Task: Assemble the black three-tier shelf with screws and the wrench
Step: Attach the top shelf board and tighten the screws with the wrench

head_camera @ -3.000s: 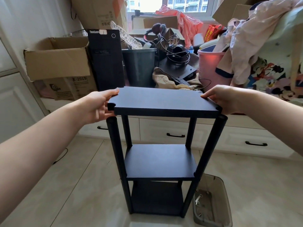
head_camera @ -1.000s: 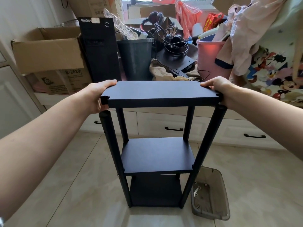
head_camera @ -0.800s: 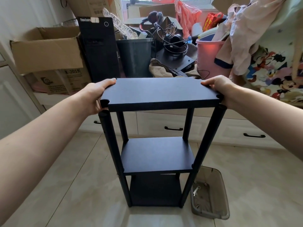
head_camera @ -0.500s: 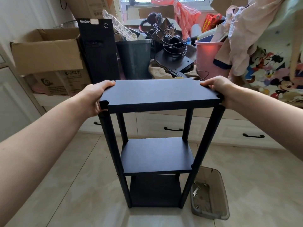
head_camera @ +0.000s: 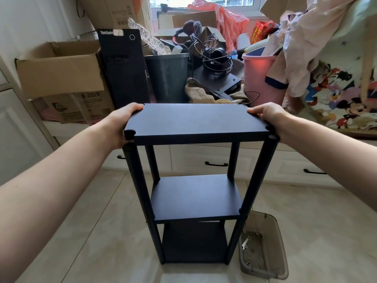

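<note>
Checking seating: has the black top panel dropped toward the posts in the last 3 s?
Yes. Black top panel sits lower; gap to front left post is nearly closed.

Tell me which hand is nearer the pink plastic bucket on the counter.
Right. The right hand grips the black top shelf board at its far right corner, just below the pink plastic bucket; the left hand holds the opposite end.

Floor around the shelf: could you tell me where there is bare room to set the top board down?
Bare tile lies left of the shelf, below the drawers, and right of the plastic tray. The counter behind, with cardboard box and pink bucket, is crowded.
</note>
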The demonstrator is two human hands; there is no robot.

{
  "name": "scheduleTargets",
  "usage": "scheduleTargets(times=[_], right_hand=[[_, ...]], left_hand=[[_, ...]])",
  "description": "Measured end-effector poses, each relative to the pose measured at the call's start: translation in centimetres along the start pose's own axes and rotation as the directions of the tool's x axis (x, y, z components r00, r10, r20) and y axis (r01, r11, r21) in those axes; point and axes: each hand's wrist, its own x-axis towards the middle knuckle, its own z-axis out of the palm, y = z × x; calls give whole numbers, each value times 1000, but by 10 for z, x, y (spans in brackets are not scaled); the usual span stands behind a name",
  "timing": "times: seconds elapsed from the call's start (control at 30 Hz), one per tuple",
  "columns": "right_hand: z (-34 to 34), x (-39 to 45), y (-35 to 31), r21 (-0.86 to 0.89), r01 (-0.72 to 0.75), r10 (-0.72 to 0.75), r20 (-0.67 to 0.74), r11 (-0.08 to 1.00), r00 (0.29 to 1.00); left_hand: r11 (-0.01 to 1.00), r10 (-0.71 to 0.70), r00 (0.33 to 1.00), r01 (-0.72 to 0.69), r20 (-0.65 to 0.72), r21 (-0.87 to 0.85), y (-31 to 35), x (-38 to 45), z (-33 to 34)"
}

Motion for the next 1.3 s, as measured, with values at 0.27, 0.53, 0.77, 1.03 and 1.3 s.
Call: scheduleTargets(times=[0.27,0.53,0.77,1.03,1.3], right_hand=[[-2,5,-2,-4,-26,26,0,1000,1000],[-2,7,-9,65,-37,37,-1,997,999],[-4,0,-10,0,-38,38,-2,999,999],[-1,1,-9,-112,2,-6,-39,994,999],[-3,0,0,-154,-30,28,-16,988,999]], left_hand=[[999,-49,999,48,-22,-21,3,6,-1],[996,-64,995,60,-70,-60,12,7,4],[999,4,996,0,-87,42,4,10,3],[995,56,990,-45,-128,86,-7,13,2],[988,77,977,-48,-200,149,-16,9,7]])
